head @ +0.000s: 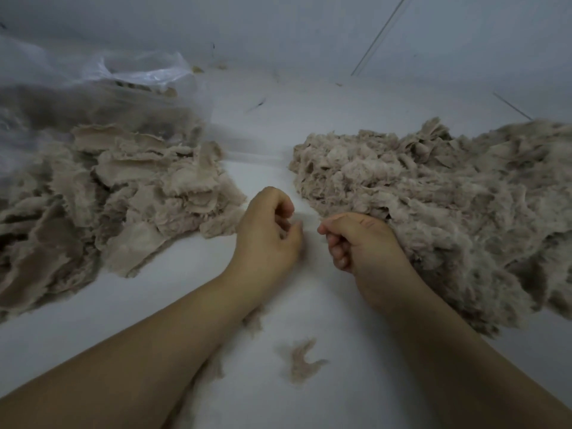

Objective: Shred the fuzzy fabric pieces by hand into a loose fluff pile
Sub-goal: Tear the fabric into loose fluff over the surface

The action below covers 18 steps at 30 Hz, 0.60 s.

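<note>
Head view: we see both hands low in the centre, between two heaps of beige material on a white surface (278, 125). The left hand (267, 226) has its fingers curled inward; the right hand (360, 243) is likewise curled, thumb against forefinger. A faint wisp seems to stretch between the two grips, but it is blurred, so we cannot tell whether either hand pinches fibre or is clenched on nothing.

The fabric pieces (123, 193) lie in a heap to the left, flat ragged-edged scraps stacked loosely, spilling from a clear plastic bag (102, 88) behind them. The fluff pile (433, 205) sits to the right, touching the right hand's outer edge. It looks the larger heap, so we judge the job well along, with a good share of scraps not yet torn.

Handling, as we judge it: the scraps are light, soft and limp, with a fuzzy nap and frayed edges. They should tear easiest from an edge, each grip pinching close beside the other and pulling apart. Fibres will cling to skin and drift; nothing fragile here.

A small tuft (301, 359) lies loose near the forearms, and thinner wisps sit beside the left forearm. The surface is smooth and pale, with a few dark specks farther back. Behind it rise plain pale walls meeting in a corner; lighting is dim and bluish.
</note>
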{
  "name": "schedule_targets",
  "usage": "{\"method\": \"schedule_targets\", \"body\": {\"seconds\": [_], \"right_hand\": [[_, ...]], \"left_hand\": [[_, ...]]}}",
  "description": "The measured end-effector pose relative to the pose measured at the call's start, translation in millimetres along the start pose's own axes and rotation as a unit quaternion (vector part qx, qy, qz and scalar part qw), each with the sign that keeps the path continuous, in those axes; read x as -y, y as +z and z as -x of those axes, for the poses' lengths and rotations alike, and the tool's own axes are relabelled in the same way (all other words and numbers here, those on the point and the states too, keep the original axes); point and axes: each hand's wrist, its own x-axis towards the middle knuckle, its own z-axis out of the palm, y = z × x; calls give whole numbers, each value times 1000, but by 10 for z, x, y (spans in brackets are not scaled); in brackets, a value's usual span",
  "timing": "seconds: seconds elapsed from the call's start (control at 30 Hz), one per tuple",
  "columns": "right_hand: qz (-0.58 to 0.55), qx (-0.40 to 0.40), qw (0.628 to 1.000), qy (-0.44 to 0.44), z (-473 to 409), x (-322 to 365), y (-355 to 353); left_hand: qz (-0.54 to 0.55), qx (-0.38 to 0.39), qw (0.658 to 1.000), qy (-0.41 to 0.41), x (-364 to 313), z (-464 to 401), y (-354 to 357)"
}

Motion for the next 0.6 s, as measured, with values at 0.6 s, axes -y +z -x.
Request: {"method": "schedule_targets", "body": {"seconds": [0.6], "right_hand": [[-108, -62, 991, -41, 11, -4, 20]], "left_hand": [[-337, 149, 922, 120, 139, -541, 643]]}}
